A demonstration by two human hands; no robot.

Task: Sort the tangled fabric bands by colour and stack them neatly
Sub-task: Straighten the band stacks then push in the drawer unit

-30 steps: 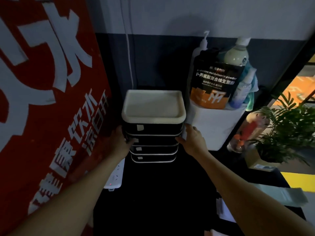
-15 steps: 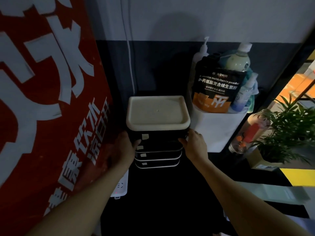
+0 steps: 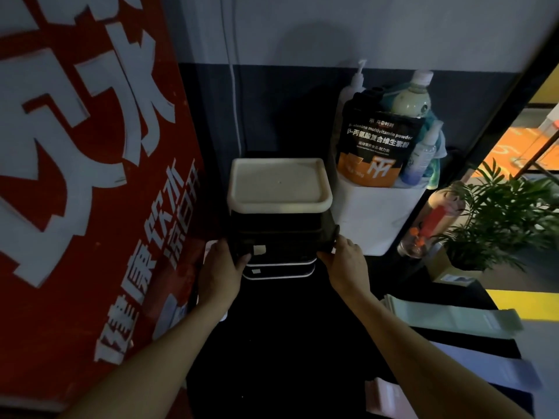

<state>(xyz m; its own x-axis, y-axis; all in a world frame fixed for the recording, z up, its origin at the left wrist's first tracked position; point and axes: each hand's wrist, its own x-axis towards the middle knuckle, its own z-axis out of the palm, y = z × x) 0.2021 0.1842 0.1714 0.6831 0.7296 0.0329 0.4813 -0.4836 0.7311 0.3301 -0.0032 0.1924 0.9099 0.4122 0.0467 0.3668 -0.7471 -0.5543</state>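
Noting nearest us, at right on the dark bench (image 3: 287, 358), flat stacked fabric bands (image 3: 453, 319), well behind both grips. Farther ahead, left hand (image 3: 219, 269) and right hand (image 3: 341, 260) each clasp opposite sides of the black, cream-lidded drawer tower (image 3: 279, 225).

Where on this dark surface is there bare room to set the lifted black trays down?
Bare dark tabletop lies between the two forearms, in front of the tray stack. It is crowded to the right with fabric bands, behind with the white bin, and the red sign borders the left.
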